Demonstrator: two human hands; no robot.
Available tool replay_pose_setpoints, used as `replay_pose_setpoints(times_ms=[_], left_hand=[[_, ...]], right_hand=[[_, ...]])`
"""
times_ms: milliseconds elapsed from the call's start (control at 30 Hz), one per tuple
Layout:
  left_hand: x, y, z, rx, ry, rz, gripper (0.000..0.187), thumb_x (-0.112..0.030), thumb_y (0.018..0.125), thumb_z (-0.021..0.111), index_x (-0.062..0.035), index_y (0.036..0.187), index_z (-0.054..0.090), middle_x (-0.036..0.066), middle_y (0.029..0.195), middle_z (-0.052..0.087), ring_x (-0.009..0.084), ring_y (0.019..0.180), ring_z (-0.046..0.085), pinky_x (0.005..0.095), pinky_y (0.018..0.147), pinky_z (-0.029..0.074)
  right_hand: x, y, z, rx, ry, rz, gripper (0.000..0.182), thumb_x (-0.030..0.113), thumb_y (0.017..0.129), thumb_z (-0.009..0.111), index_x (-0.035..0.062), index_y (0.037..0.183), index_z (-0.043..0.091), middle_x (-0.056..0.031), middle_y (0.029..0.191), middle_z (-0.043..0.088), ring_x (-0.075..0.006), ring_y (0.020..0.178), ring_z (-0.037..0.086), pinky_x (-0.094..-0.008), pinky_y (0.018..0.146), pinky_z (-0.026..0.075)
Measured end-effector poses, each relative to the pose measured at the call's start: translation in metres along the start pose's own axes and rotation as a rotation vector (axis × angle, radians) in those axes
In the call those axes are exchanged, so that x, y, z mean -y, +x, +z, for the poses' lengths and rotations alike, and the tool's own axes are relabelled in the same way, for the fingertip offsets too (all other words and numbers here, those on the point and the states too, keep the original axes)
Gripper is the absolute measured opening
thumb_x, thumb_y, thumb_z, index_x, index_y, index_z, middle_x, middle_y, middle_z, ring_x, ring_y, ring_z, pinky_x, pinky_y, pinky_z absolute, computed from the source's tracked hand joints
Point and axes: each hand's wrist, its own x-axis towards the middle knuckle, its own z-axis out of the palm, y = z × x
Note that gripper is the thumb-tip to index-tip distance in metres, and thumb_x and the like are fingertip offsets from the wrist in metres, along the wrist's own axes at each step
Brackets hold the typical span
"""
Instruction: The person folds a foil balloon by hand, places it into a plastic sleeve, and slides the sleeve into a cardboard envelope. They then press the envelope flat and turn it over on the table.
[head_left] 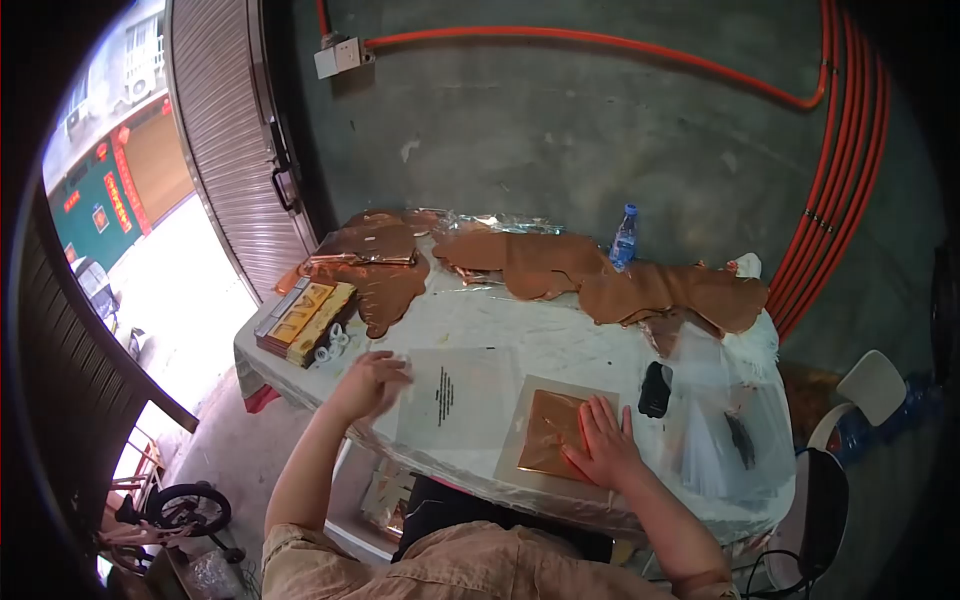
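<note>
A flat brown square packet (548, 432) lies on a pale grey sheet (513, 432) near the table's front edge. My right hand (606, 447) rests on the packet's right side, fingers spread. A clear plastic bag with printed text (455, 400) lies flat to the left of the packet. Above that bag's left edge is my left hand (375, 385), its fingers partly curled and smeared by motion; whether it holds anything is hard to make out.
Brown leather-like pieces (545, 265) lie along the table's back. A box with yellow lettering (305, 318) is at the left. A water bottle (624, 240) stands behind. A black object (655, 390) and plastic bags (725, 430) lie right. A white chair (870, 388) is beyond.
</note>
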Motion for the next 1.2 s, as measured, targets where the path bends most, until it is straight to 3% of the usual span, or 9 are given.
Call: replay_pose_setpoints(times_ms=[167, 233, 367, 467, 700, 800, 867, 1000, 1200], left_hand=[[-0.089, 0.028, 0.001, 0.145, -0.131, -0.291, 0.021, -0.007, 0.085, 0.059, -0.0046, 0.104, 0.068, 0.017, 0.114, 0.064, 0.0344, 0.109, 0.058, 0.0426, 0.093, 0.047], [-0.106, 0.02, 0.042, -0.005, -0.136, 0.066, 0.025, -0.013, 0.086, 0.061, -0.0058, 0.109, 0.066, 0.018, 0.121, 0.061, 0.0339, 0.112, 0.057, 0.0425, 0.095, 0.045], [-0.101, 0.003, 0.061, 0.079, -0.079, 0.097, 0.029, -0.014, 0.081, 0.065, -0.0054, 0.109, 0.066, 0.019, 0.125, 0.058, 0.0348, 0.115, 0.055, 0.0428, 0.098, 0.043], [-0.072, 0.005, 0.036, 0.215, -0.315, 0.086, 0.03, -0.009, 0.072, 0.07, -0.0035, 0.101, 0.065, 0.019, 0.121, 0.06, 0.0346, 0.116, 0.055, 0.0433, 0.098, 0.042], [-0.086, 0.021, 0.048, 0.183, -0.405, 0.072, 0.024, -0.006, 0.074, 0.067, -0.0014, 0.097, 0.064, 0.019, 0.111, 0.064, 0.0327, 0.105, 0.06, 0.0408, 0.09, 0.047], [-0.11, 0.046, 0.074, 0.098, -0.316, -0.054, 0.025, -0.008, 0.077, 0.064, -0.001, 0.101, 0.065, 0.02, 0.105, 0.065, 0.0324, 0.099, 0.062, 0.0373, 0.085, 0.05], [-0.117, 0.062, 0.095, 0.136, -0.331, -0.261, 0.027, -0.012, 0.08, 0.063, -0.0011, 0.105, 0.064, 0.022, 0.101, 0.064, 0.0336, 0.094, 0.063, 0.0368, 0.082, 0.051], [-0.117, 0.084, 0.106, 0.219, -0.425, -0.373, 0.033, -0.017, 0.082, 0.064, -0.0009, 0.111, 0.063, 0.021, 0.096, 0.063, 0.0359, 0.087, 0.064, 0.0375, 0.078, 0.052], [-0.117, 0.069, 0.094, 0.142, 0.21, -0.176, 0.041, -0.031, 0.079, 0.071, -0.0073, 0.112, 0.063, 0.012, 0.101, 0.061, 0.0288, 0.1, 0.058, 0.0408, 0.087, 0.047]], right_hand=[[-0.002, -0.002, 0.002, -0.019, 0.031, -0.025, 0.082, 0.053, 0.088, 0.051, -0.0029, 0.144, 0.028, -0.0216, 0.152, 0.025, -0.0327, 0.144, 0.017, -0.0608, 0.113, 0.006], [0.0, -0.002, -0.001, -0.003, 0.017, -0.007, 0.082, 0.051, 0.088, 0.052, -0.0027, 0.144, 0.027, -0.0213, 0.152, 0.024, -0.0328, 0.144, 0.017, -0.0594, 0.113, 0.007], [0.003, -0.002, -0.005, 0.001, -0.002, -0.015, 0.08, 0.047, 0.088, 0.055, -0.0025, 0.145, 0.026, -0.0211, 0.152, 0.024, -0.0331, 0.144, 0.018, -0.0569, 0.114, 0.008], [0.003, -0.003, -0.007, 0.019, 0.01, -0.007, 0.08, 0.046, 0.088, 0.055, -0.0022, 0.145, 0.026, -0.0209, 0.153, 0.022, -0.0322, 0.145, 0.017, -0.0554, 0.115, 0.007], [0.006, -0.001, -0.01, 0.071, -0.005, 0.033, 0.08, 0.045, 0.089, 0.054, -0.0007, 0.147, 0.023, -0.0193, 0.155, 0.02, -0.0299, 0.146, 0.013, -0.0529, 0.116, 0.004], [0.005, -0.001, -0.01, 0.066, 0.001, 0.017, 0.08, 0.044, 0.09, 0.053, -0.0007, 0.148, 0.022, -0.0192, 0.155, 0.019, -0.0299, 0.146, 0.013, -0.0525, 0.116, 0.003], [0.003, -0.001, -0.007, 0.055, -0.005, 0.006, 0.08, 0.048, 0.09, 0.051, -0.0007, 0.147, 0.023, -0.0199, 0.154, 0.02, -0.0303, 0.146, 0.014, -0.0535, 0.116, 0.004], [0.0, -0.001, -0.004, 0.024, -0.012, -0.006, 0.081, 0.051, 0.091, 0.049, -0.001, 0.146, 0.024, -0.0207, 0.154, 0.021, -0.031, 0.145, 0.016, -0.0549, 0.115, 0.005], [0.003, -0.002, -0.006, 0.031, 0.007, 0.0, 0.079, 0.046, 0.09, 0.051, -0.0013, 0.147, 0.023, -0.0196, 0.154, 0.02, -0.031, 0.146, 0.014, -0.0543, 0.115, 0.004]])
